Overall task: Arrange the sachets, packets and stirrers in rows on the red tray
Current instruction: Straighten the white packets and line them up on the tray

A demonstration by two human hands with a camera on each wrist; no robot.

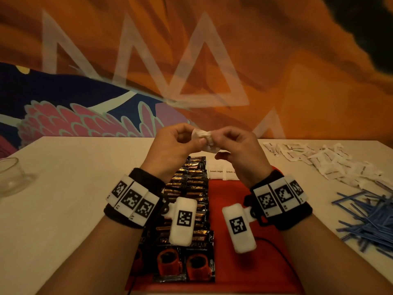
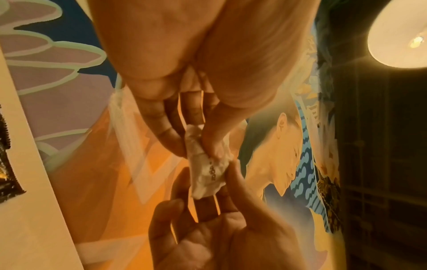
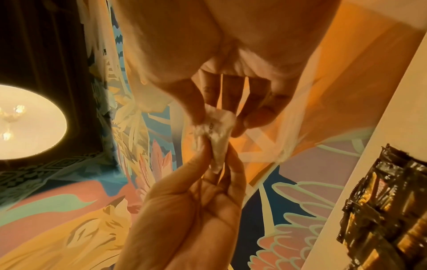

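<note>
Now L hand (image 1: pixel 176 143) & R hand (image 1: pixel 236 145) both pinch crumpled white sachet (image 1: pixel 204 138) above red tray (image 1: pixel 231 201)

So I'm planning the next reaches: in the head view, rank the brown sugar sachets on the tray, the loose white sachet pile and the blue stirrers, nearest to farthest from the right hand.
1. brown sugar sachets, just below the right hand.
2. white sachet pile, to its right.
3. blue stirrers, far right, nearer the person.

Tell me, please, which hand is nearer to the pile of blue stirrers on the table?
The right hand. It is raised above the red tray, on the side where the blue stirrers lie. The left hand is farther off; both pinch one crumpled white sachet.
</note>
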